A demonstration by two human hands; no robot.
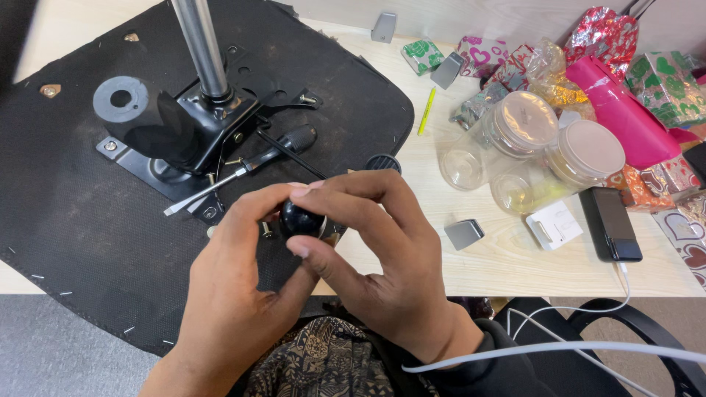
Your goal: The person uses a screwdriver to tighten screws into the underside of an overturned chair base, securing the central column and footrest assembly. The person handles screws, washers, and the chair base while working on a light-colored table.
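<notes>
Nearest, just below the hands: patterned dark cloth [323, 364] over the lap, a black sleeve [507, 360] on the right wrist, white cables [588, 345] trailing off to the right.

Left hand [235, 294] curled closed around a small glossy black round knob [300, 219], thumb and fingertips pinching it from the left. Right hand [375, 257] also closed on the same knob, index finger arched over its top, thumb pressing underneath. Knob held between both hands, just above the near edge of an upturned black fabric-covered chair seat [73, 220].

Just beyond the fingers: small loose screws [266, 229], a black-handled screwdriver [250, 165] with a flat silver blade lying on the seat, a black ribbed round cap [382, 162].

Further left and up: a black metal mounting plate [184, 140] bolted to the seat, a chrome gas-lift column [202, 48] rising from it.

Right of the hands, on the pale wooden table [507, 265]: a small grey metal clip [464, 233], a white charger block [553, 224], a black phone [609, 223], clear plastic jars [526, 136] with lids.

Farthest right: shiny heart-patterned wrapped parcels [662, 81], a pink package [618, 110], a yellow pen [426, 110].
</notes>
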